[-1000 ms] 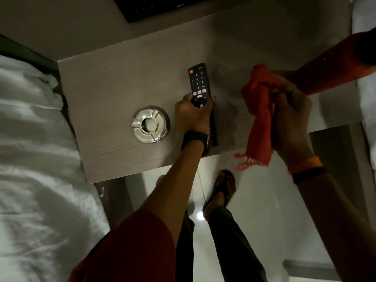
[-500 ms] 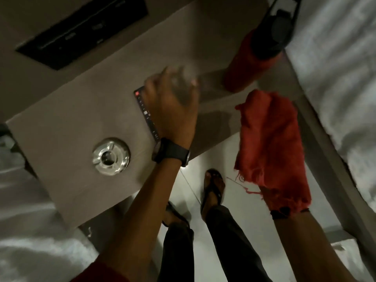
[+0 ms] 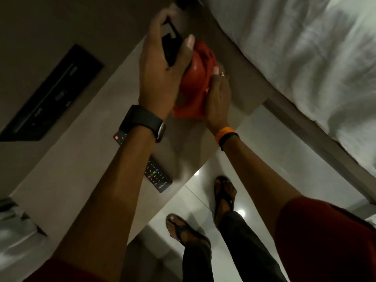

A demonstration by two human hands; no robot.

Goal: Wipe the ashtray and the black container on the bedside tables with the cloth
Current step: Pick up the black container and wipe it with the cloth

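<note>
Sandalled feet (image 3: 203, 216) stand on glossy white floor tiles (image 3: 254, 139) below my arms. Under my left forearm a black remote control with coloured buttons (image 3: 157, 178) lies flat on the pale wood-grain bedside table (image 3: 85, 159). Above it, my left hand (image 3: 162, 72), black watch (image 3: 142, 123) on the wrist, is wrapped around a black-topped red container (image 3: 172, 47), thumb across its dark cap. My right hand (image 3: 217, 98) presses a bunched red cloth (image 3: 195, 86) against the container's red side, fingers closed on the fabric. Beyond my right hand lies rumpled white bedding (image 3: 305, 58).
</note>
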